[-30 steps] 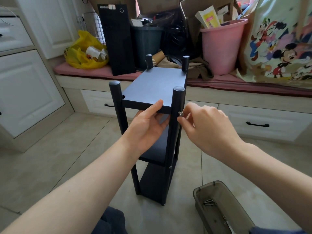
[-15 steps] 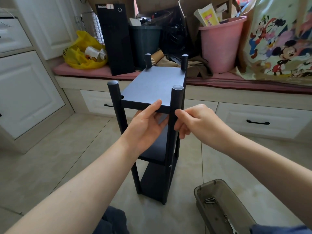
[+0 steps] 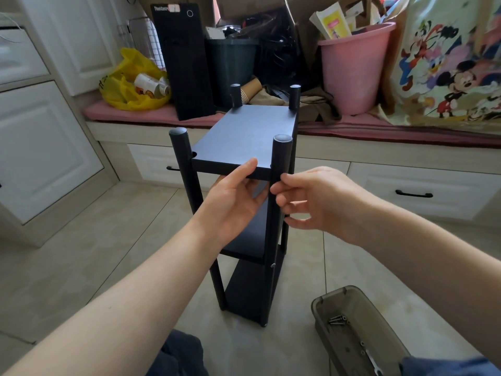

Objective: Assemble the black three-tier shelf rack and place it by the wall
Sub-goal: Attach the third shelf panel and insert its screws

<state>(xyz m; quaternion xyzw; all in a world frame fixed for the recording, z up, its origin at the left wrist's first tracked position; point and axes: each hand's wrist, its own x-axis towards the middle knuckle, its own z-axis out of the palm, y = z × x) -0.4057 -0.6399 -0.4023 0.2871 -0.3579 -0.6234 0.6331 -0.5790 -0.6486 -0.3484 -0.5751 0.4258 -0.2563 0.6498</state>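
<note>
Black rack point(image 3: 249, 131): left hand point(image 3: 233, 204) grips unchanged, right hand point(image 3: 322, 202) fingers point(image 3: 280, 199) now touch post point(image 3: 281, 158).

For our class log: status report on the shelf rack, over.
Left hand grips top shelf front edge. Right hand at near right post, pinch hidden. Rack upright on floor; screw tray at right, apart.

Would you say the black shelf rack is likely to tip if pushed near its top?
Probably tippy: the rack is tall and narrow, with the left hand gripping its top shelf. Thin boards suggest little weight; it may slide on tile.
</note>
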